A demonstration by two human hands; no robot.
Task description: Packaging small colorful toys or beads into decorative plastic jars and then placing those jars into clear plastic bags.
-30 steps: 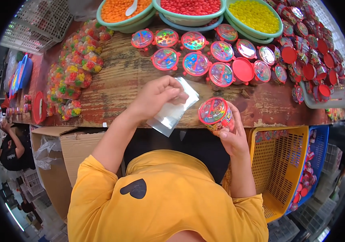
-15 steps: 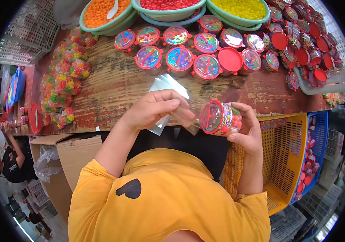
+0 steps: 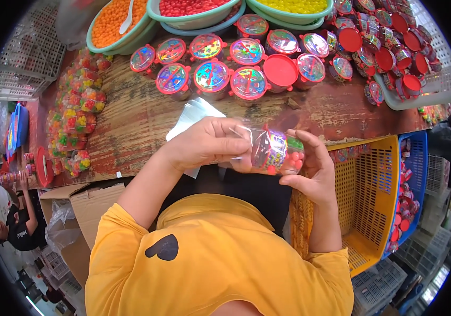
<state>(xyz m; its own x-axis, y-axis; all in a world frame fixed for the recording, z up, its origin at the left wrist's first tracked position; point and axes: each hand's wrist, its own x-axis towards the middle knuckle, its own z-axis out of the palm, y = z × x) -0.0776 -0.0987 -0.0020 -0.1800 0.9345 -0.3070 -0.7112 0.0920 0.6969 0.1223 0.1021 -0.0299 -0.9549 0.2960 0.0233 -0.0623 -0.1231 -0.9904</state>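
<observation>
In front of my chest, just off the table edge, my right hand [image 3: 314, 167] holds a small clear candy jar [image 3: 278, 150] on its side. Red and green candies show inside, and a colourful label wraps it. My left hand [image 3: 212, 145] pinches a thin clear plastic bag [image 3: 258, 145] between thumb and fingers. The film now covers the lid end of the jar. How far it reaches along the jar I cannot tell. More flat clear bags [image 3: 196, 116] lie on the table edge, partly behind my left hand.
Several red-lidded jars [image 3: 212, 76] stand in rows on the wooden table [image 3: 130, 116]. Behind are bowls of orange candies [image 3: 117, 26], red and yellow ones. Bagged candies [image 3: 80, 100] line the left. A heaped tray of jars [image 3: 425, 97] and a yellow crate [image 3: 360, 195] are at right.
My hands have come together. The clear bag, earlier beside the jar, now lies over its lid end. The view has shifted slightly to the right.
</observation>
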